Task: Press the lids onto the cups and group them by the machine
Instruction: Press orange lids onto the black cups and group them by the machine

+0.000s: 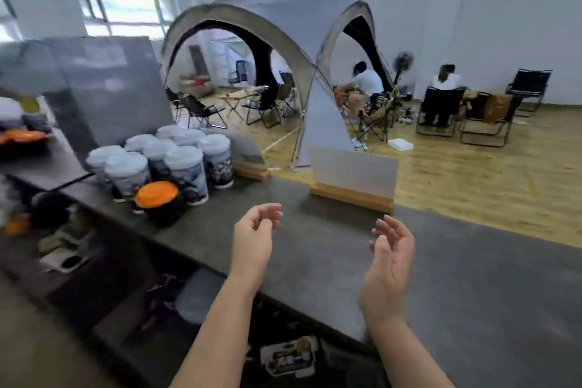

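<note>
Both hands hover over the grey counter (pixel 315 249), palms facing each other, holding nothing. The left hand (pixel 255 236) has its fingers loosely curled; the right hand (pixel 390 255) has its fingers relaxed and slightly bent. The cups (pixel 163 161), with clear lids on, stand clustered at the counter's far left, beside a grey panel (pixel 119 88). A dark cup with an orange lid (pixel 156 194) stands at the front of the cluster, nearest the hands, touching the others
</note>
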The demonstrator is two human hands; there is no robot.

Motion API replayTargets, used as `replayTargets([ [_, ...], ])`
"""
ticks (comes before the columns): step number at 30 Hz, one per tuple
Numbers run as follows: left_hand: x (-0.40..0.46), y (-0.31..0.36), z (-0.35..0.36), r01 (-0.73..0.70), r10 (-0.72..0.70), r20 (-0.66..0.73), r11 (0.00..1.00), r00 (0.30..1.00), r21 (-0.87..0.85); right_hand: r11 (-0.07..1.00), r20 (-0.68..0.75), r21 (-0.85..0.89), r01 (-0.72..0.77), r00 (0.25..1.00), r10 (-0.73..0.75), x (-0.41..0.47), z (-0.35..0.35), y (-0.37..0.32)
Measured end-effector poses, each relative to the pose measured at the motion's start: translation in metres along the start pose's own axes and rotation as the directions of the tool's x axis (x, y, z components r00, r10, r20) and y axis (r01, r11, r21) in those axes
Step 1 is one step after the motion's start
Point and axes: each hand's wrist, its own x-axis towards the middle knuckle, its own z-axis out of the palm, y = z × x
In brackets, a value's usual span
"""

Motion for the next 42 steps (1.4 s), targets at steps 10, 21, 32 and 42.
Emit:
replayTargets([
  [10, 0.1, -0.041, -0.191, 0.026, -0.036, -0.485, 0.999, 0.874, -0.028, 0.973, 0.436, -0.116, -0.2, 0.87, 0.23, -0.046, 0.242, 0.079],
  [21, 0.172, -0.059, -0.214, 0.286, -0.321, -0.378, 0.947, 0.868, -0.146, 0.897, 0.53, -0.308, -0.318, 0.725, 0.439, -0.057, 0.349, 0.116],
  [32, 0.117, -0.057, -0.091, 0.045, -0.037, -0.05, 0.982, 0.998, 0.184, 0.93, 0.285, -0.323, -0.177, 0.919, 0.274, -0.013, 0.23, 0.089],
  [42, 0.031, -0.029, 0.125, -0.044, 0.016, 0.521, 0.998, 0.854, 0.041, 0.877, -0.21, -0.441, -0.189, 0.972, 0.104, 0.053, 0.012, 0.039],
])
